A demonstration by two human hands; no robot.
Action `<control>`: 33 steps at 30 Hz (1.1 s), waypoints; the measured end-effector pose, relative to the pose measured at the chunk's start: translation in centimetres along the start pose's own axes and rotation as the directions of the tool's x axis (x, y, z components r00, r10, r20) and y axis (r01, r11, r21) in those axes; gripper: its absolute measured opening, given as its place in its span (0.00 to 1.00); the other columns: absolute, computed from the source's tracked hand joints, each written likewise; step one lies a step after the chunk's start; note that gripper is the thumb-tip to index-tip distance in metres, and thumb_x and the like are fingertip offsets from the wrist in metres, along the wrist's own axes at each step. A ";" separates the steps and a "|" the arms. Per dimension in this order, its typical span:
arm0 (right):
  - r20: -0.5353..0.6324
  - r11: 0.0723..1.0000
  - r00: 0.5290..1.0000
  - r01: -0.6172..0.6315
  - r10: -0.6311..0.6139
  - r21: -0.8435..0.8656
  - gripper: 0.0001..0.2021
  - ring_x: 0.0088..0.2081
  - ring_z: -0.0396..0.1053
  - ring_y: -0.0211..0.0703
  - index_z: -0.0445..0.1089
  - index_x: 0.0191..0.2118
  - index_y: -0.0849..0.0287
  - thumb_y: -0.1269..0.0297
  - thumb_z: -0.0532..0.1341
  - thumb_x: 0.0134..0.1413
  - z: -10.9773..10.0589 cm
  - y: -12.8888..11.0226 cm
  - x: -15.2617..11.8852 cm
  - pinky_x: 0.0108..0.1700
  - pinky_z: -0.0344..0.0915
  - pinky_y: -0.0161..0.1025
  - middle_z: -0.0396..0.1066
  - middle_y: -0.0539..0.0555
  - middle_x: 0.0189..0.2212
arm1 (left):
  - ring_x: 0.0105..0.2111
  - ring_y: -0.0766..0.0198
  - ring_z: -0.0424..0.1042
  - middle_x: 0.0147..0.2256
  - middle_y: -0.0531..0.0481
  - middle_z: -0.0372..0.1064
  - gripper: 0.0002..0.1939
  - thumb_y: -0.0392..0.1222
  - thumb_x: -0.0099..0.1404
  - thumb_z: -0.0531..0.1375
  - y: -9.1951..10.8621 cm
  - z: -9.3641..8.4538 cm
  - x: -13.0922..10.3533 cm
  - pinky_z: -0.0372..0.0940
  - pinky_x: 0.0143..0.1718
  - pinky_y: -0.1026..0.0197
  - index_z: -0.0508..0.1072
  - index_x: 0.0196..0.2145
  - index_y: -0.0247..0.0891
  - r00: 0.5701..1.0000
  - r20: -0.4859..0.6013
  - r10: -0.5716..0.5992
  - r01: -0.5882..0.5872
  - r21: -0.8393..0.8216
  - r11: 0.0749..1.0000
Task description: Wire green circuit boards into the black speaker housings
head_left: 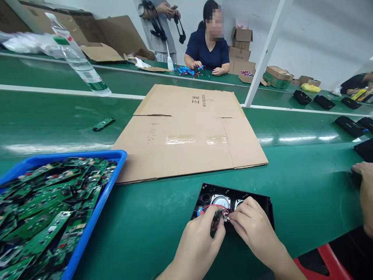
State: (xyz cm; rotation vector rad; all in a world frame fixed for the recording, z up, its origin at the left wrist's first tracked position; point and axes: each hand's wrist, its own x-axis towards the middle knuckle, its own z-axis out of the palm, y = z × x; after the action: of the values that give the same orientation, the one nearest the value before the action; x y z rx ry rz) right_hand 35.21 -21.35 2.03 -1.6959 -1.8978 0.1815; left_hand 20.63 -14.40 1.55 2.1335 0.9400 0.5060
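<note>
A black speaker housing (266, 206) lies on the green bench in front of me, with a round silver speaker (220, 201) showing in it and a second one partly covered by my fingers. My left hand (201, 237) is closed on a small circuit board (216, 218), held on edge over the housing. Pinched in my right hand (252, 227) is a small white plug (226, 218), which touches or nearly touches the board; I cannot tell whether it is seated. A red wire (212, 206) loops over the speaker to the board.
At left, a blue bin (121, 155) is heaped with green circuit boards (49, 217). A flattened cardboard box (189, 128) lies beyond the housing. One loose board (103, 124) and a plastic bottle (84, 66) are farther back. A person (208, 42) sits opposite; another's hand (365, 186) is at right.
</note>
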 end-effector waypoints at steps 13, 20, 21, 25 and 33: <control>-0.099 0.947 0.984 0.110 -0.146 -0.302 0.13 0.28 0.51 0.39 0.67 0.29 0.66 0.78 0.49 0.62 1.6 -0.2 -0.2 0.29 0.46 0.38 0.59 0.52 0.23 | 0.20 0.64 0.67 0.25 0.52 0.71 0.10 0.34 0.63 0.46 0.0 -0.6 0.3 0.57 0.19 0.64 0.66 0.35 0.38 0.994 0.098 0.048 -0.046 -0.022 0.999; -0.119 0.937 0.978 0.122 -0.169 -0.327 0.13 0.27 0.51 0.39 0.67 0.26 0.66 0.78 0.50 0.60 2.1 -0.4 -0.4 0.29 0.47 0.39 0.58 0.53 0.22 | 0.23 0.65 0.65 0.28 0.53 0.70 0.10 0.36 0.65 0.46 0.1 -0.7 0.5 0.55 0.21 0.65 0.66 0.37 0.40 0.988 0.149 -0.037 0.066 -0.192 0.979; -0.128 0.935 0.976 0.125 -0.175 -0.332 0.14 0.27 0.52 0.39 0.67 0.27 0.66 0.78 0.50 0.60 2.1 -0.4 -0.4 0.29 0.47 0.38 0.58 0.53 0.22 | 0.23 0.65 0.65 0.29 0.54 0.71 0.10 0.36 0.65 0.46 0.1 -0.7 0.6 0.56 0.21 0.65 0.66 0.37 0.40 0.987 0.155 -0.046 0.079 -0.215 0.973; -0.162 0.957 0.977 0.088 -0.137 -0.277 0.13 0.28 0.54 0.39 0.68 0.29 0.65 0.76 0.50 0.62 1.8 -0.4 -0.5 0.29 0.49 0.38 0.60 0.52 0.23 | 0.26 0.66 0.66 0.30 0.55 0.70 0.09 0.36 0.66 0.46 0.1 -1.0 0.6 0.58 0.26 0.65 0.66 0.37 0.42 0.984 0.178 -0.029 0.074 -0.250 0.965; 0.051 1.000 0.998 -0.031 0.031 -0.003 0.15 0.32 0.58 0.42 0.65 0.47 0.64 0.63 0.45 0.66 1.0 0.8 0.1 0.32 0.59 0.38 0.66 0.54 0.30 | 0.27 0.64 0.66 0.29 0.53 0.69 0.10 0.36 0.66 0.45 -0.5 -1.3 0.7 0.57 0.27 0.64 0.65 0.33 0.40 0.975 0.212 0.070 -0.026 -0.201 0.979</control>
State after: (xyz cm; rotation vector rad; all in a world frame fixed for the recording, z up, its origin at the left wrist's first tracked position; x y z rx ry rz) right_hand 35.44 -20.84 0.86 -1.7384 -1.9106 0.2371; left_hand 20.06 -13.04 2.02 1.9885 0.6872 0.3624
